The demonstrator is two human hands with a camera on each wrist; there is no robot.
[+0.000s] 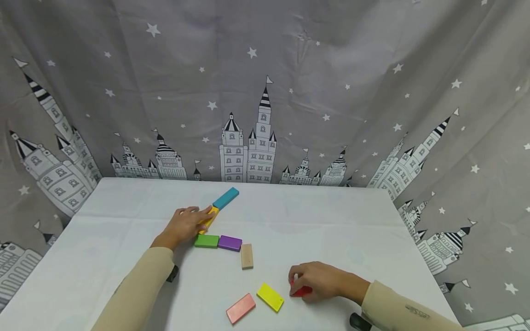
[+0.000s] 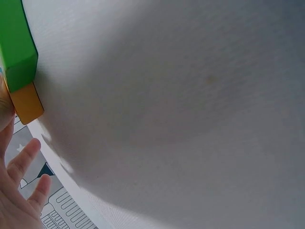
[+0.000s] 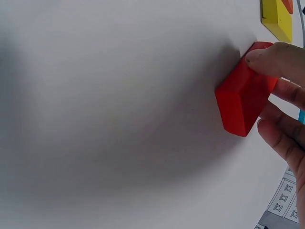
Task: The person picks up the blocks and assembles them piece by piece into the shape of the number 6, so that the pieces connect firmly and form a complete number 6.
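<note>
Near the left end of a line of wooden blocks, my left hand (image 1: 185, 225) grips an orange-yellow block (image 1: 210, 220) between thumb and fingers. A blue block (image 1: 226, 198) lies end to end with its far end; a green block (image 1: 206, 241) adjoins its near end. In the left wrist view, the green block (image 2: 18, 45) overlaps the orange one (image 2: 27, 102). On the right, my right hand (image 1: 320, 281) pinches a red block (image 1: 301, 291). The right wrist view shows the thumb on top of this red block (image 3: 248, 88) and fingers along its far side.
Right of the green block lie a purple block (image 1: 229, 243) and a plain wood block (image 1: 246, 256). A yellow block (image 1: 270, 297) and a pink block (image 1: 241, 309) rest nearer the front. A grey castle-print curtain (image 1: 306, 115) hangs behind the white-covered table (image 1: 331, 220).
</note>
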